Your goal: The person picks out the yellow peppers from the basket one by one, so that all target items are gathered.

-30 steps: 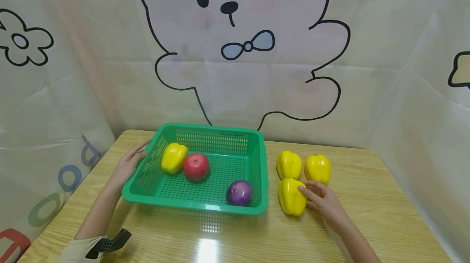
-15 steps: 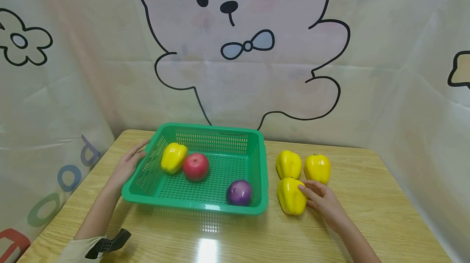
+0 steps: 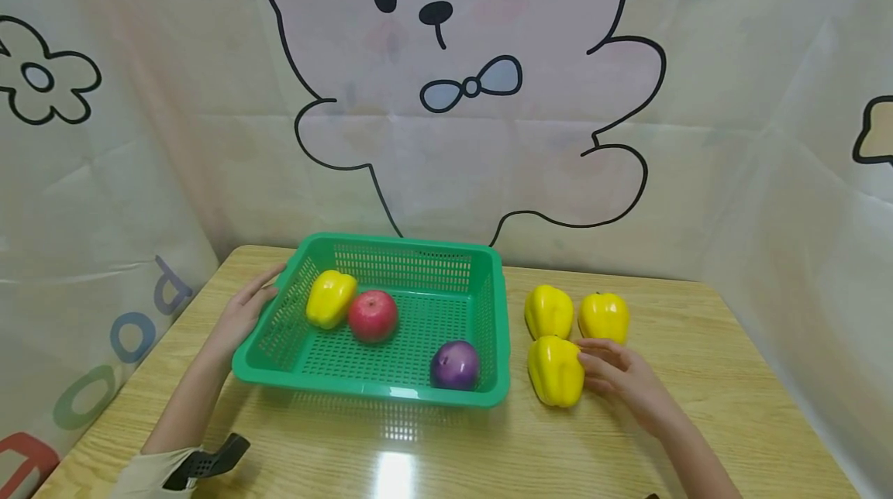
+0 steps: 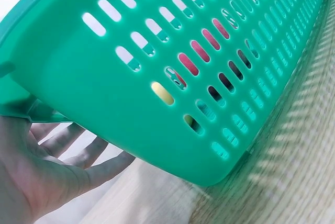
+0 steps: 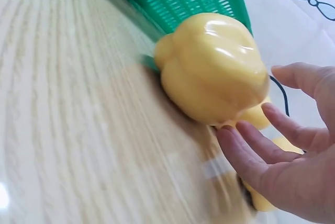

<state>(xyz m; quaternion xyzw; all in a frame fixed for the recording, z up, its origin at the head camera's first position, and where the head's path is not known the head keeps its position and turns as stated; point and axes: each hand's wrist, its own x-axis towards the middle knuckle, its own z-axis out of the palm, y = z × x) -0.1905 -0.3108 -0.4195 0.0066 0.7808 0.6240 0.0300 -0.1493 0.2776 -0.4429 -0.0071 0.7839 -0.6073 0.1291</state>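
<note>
My left hand (image 3: 240, 321) rests against the left end of a green plastic basket (image 3: 377, 390), fingers fairly straight along its outer wall just under the rim. In the left wrist view the fingers (image 4: 86, 156) partly pass behind that wall. Inside the basket lie a yellow bell pepper (image 3: 331, 300), a red apple (image 3: 373, 317) and a round purple vegetable (image 3: 455, 366). My right hand (image 3: 624, 383) is beside the nearest yellow bell pepper (image 3: 556, 371) on the table, fingers spread and loosely bent. In the right wrist view its fingertips are right at this pepper's side, around nothing.
Two more yellow bell peppers, one behind the nearest pepper (image 3: 549, 311) and one to its right (image 3: 604, 317), stand on the wooden table (image 3: 711, 375). Behind the table hangs a cloth backdrop (image 3: 544, 173) with a cartoon bear. A black strap (image 3: 209, 462) sits on the left wrist.
My right hand has loosened from the nearest bell pepper and drawn slightly to the right, its thumb no longer over the pepper's side. The left hand and basket have stayed in place.
</note>
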